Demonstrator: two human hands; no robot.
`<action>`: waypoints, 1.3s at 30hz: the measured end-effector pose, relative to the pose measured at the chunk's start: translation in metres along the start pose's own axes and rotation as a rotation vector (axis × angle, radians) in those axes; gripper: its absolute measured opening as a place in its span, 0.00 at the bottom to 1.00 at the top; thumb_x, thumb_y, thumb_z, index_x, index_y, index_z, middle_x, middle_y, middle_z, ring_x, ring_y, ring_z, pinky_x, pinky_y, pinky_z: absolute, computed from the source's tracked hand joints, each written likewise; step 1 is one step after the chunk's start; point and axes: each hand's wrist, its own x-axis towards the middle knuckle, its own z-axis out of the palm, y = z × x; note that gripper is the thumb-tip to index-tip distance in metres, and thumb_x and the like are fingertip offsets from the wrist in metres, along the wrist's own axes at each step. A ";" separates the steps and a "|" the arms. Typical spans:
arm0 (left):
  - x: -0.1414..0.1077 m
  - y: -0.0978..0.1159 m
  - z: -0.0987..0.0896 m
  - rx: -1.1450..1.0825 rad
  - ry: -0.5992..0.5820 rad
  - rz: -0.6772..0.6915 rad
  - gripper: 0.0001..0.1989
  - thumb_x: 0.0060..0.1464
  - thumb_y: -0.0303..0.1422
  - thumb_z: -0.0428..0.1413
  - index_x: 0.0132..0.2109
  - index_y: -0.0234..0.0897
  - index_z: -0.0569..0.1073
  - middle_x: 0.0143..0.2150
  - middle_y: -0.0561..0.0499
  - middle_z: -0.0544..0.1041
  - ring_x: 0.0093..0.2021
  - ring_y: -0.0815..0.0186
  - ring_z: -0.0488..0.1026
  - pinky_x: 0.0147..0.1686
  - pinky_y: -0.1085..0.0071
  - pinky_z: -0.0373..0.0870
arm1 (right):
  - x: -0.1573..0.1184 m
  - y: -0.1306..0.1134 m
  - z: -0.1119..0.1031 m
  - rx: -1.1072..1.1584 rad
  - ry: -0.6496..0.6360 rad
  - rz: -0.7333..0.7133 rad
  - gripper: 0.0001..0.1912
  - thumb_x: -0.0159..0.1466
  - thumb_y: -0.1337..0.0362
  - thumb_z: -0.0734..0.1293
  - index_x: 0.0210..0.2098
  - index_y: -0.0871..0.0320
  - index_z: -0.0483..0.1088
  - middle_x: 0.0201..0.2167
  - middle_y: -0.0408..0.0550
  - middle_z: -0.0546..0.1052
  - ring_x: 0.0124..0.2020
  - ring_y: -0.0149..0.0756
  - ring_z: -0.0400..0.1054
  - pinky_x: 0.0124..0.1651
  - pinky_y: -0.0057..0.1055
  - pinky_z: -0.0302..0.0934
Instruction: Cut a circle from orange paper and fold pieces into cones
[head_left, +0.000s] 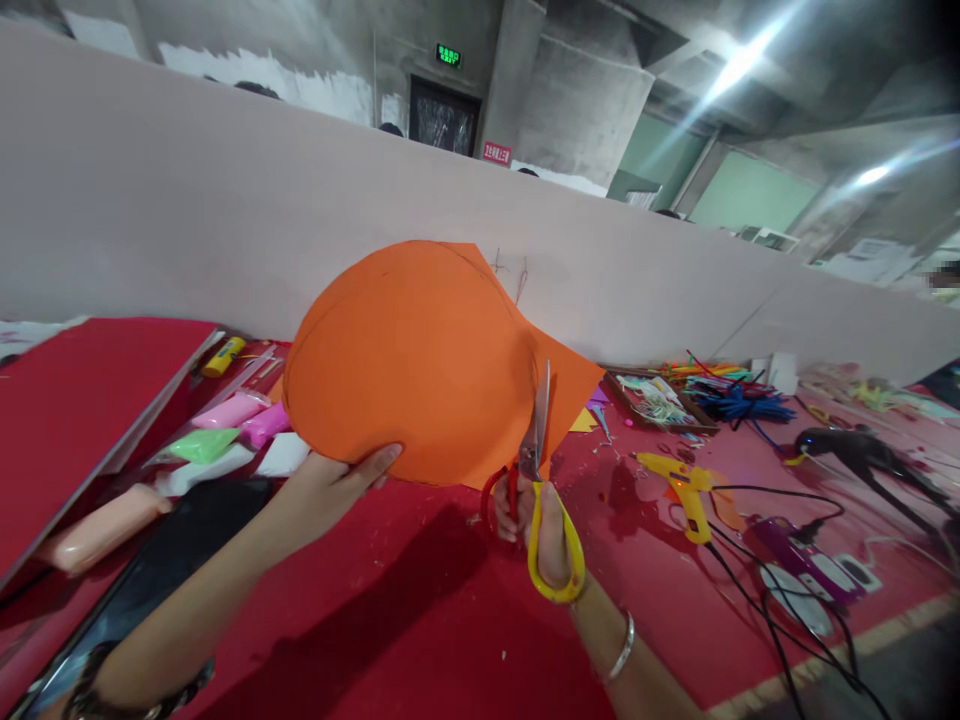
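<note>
Presently pinching orange paper point(412, 360) by its lower edge between fingers of the left hand point(336, 490); gripping scissors point(532, 460) at the paper's right with fingers of the right hand point(553, 538).

A paper sheet point(412, 360) is held above the surface point(352, 620), the left hand point(360, 475) at its lower edge, scissors point(534, 455) in the right hand point(553, 540) at its right part. Packets point(202, 445) lie to the left, a tube point(223, 357) behind them; to the right, a glue gun point(684, 487), with a tray point(690, 429) behind it. A partition point(225, 200) stands at the back.
</note>
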 end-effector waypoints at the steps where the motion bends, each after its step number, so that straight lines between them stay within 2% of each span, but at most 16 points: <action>1: 0.000 -0.001 -0.001 -0.002 -0.006 -0.003 0.16 0.52 0.39 0.49 0.20 0.39 0.59 0.16 0.59 0.60 0.18 0.71 0.56 0.19 0.76 0.54 | 0.000 0.001 0.000 0.003 0.001 0.003 0.16 0.63 0.61 0.61 0.48 0.61 0.63 0.46 0.51 0.68 0.42 0.37 0.66 0.42 0.39 0.64; 5: 0.001 -0.006 -0.005 0.015 -0.032 -0.038 0.17 0.52 0.41 0.48 0.20 0.39 0.61 0.16 0.58 0.62 0.18 0.71 0.58 0.19 0.76 0.55 | 0.000 0.009 -0.001 0.017 0.003 0.011 0.14 0.63 0.61 0.61 0.47 0.61 0.64 0.43 0.50 0.69 0.39 0.35 0.67 0.39 0.36 0.65; 8: 0.001 -0.009 -0.007 0.039 -0.034 -0.059 0.18 0.52 0.43 0.48 0.19 0.39 0.61 0.16 0.58 0.62 0.18 0.71 0.58 0.19 0.76 0.55 | 0.002 0.016 -0.003 0.028 0.005 0.005 0.13 0.64 0.59 0.59 0.42 0.62 0.65 0.34 0.46 0.71 0.29 0.28 0.66 0.30 0.28 0.64; 11: 0.001 -0.010 -0.009 0.053 -0.032 -0.078 0.18 0.52 0.43 0.48 0.19 0.38 0.61 0.15 0.58 0.62 0.18 0.71 0.58 0.20 0.76 0.56 | 0.005 0.021 -0.004 0.035 0.010 -0.013 0.19 0.63 0.51 0.56 0.32 0.62 0.64 0.22 0.39 0.65 0.16 0.22 0.55 0.18 0.21 0.53; 13: 0.001 -0.011 -0.011 0.074 -0.035 -0.092 0.19 0.52 0.45 0.48 0.19 0.38 0.60 0.15 0.58 0.61 0.18 0.71 0.59 0.20 0.76 0.56 | 0.005 0.023 -0.004 0.035 0.010 -0.029 0.24 0.60 0.44 0.55 0.27 0.60 0.62 0.18 0.38 0.60 0.14 0.21 0.47 0.15 0.22 0.45; 16: 0.002 -0.012 -0.015 0.126 -0.038 -0.110 0.20 0.51 0.46 0.48 0.19 0.38 0.61 0.15 0.57 0.62 0.18 0.71 0.59 0.19 0.76 0.55 | 0.004 0.022 -0.003 0.026 0.006 -0.048 0.26 0.55 0.38 0.55 0.23 0.57 0.58 0.17 0.38 0.57 0.14 0.22 0.43 0.15 0.23 0.40; 20: 0.005 -0.010 -0.020 0.130 -0.040 -0.094 0.20 0.50 0.46 0.48 0.18 0.39 0.62 0.14 0.57 0.62 0.16 0.72 0.57 0.18 0.77 0.54 | 0.002 0.021 -0.001 0.009 0.003 -0.056 0.26 0.54 0.38 0.56 0.24 0.57 0.57 0.16 0.37 0.55 0.14 0.22 0.42 0.16 0.23 0.38; 25: 0.007 -0.010 -0.028 0.114 -0.029 -0.134 0.20 0.48 0.47 0.49 0.17 0.38 0.61 0.14 0.57 0.61 0.16 0.72 0.57 0.16 0.77 0.53 | 0.000 0.020 -0.001 -0.025 -0.014 -0.042 0.27 0.54 0.38 0.55 0.24 0.57 0.58 0.13 0.34 0.52 0.13 0.21 0.41 0.15 0.22 0.38; 33: 0.012 -0.032 -0.038 0.133 -0.078 -0.190 0.24 0.49 0.52 0.44 0.19 0.38 0.61 0.15 0.58 0.58 0.17 0.71 0.55 0.18 0.75 0.52 | -0.002 0.019 0.000 -0.056 -0.017 -0.026 0.26 0.54 0.38 0.56 0.24 0.57 0.58 0.13 0.34 0.53 0.13 0.21 0.42 0.14 0.21 0.39; 39: 0.011 -0.030 -0.039 0.167 -0.085 -0.179 0.24 0.49 0.53 0.44 0.18 0.38 0.60 0.15 0.58 0.59 0.17 0.72 0.55 0.17 0.75 0.51 | 0.003 0.025 -0.003 -0.027 -0.039 -0.006 0.26 0.54 0.38 0.57 0.26 0.57 0.59 0.16 0.36 0.55 0.14 0.21 0.43 0.14 0.20 0.42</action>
